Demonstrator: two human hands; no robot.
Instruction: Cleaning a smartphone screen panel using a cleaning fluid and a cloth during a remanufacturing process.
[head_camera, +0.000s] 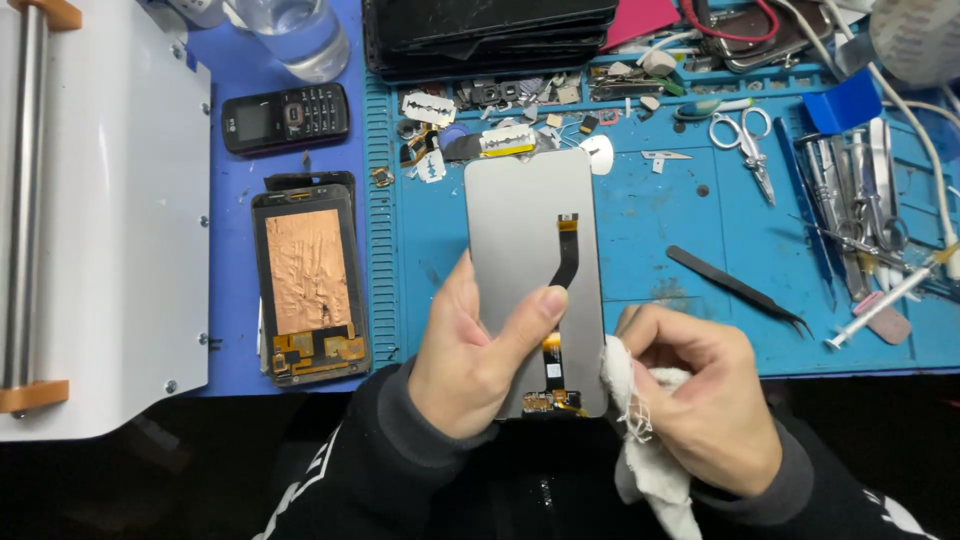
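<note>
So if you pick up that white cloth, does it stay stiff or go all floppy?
Probably floppy: the white cloth hangs limp and crumpled from the right hand. It looks thin and frayed, so likely very light. It should not roll or slip much.

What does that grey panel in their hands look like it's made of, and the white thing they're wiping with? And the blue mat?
The grey panel looks like matte metal or foil backing, smooth and evenly dull, with a black flexible ribbon on it. The white rag seems woven cotton: frayed threads and soft folds. The blue mat is probably rubber or silicone, with moulded ridges and trays.
</note>
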